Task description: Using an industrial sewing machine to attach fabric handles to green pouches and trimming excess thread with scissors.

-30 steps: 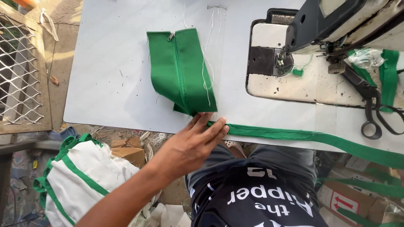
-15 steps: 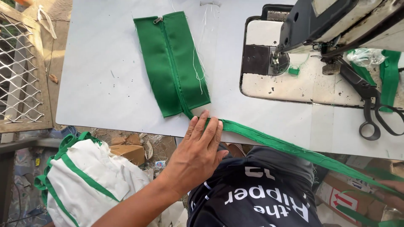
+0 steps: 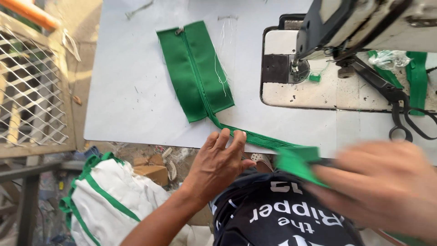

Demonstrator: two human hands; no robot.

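**A:** Surface?

**B:** Pale grey-white table (image 3: 136, 105), scuffed, loose threads near the far edge. Sunlit. Set into it at right, a cream sewing machine bed (image 3: 346, 93), worn and spotted; dark machine head (image 3: 364, 23) above it. Black scissors (image 3: 400, 114) at far right, beside green strips (image 3: 416, 68).

**B:** Beyond the left edge, a wire mesh frame (image 3: 27, 86). Below the near edge, dusty ground with scraps and a white sack with green trim (image 3: 109, 200).

**A:** Green piece?

**B:** Flat on the table, middle, left of the machine: green zippered panel (image 3: 195, 68), zipper down its centre, white threads trailing. From its near corner, a green strip (image 3: 259, 139) running right along the near edge.

**A:** Hands?

**B:** Left hand (image 3: 218, 166) at the near edge, fingers spread flat, fingertips (image 3: 239, 136) pressing the strip, not closed round it. Right hand (image 3: 382, 182) near right, blurred, closed over the strip's free end; exact grip impossible to tell.
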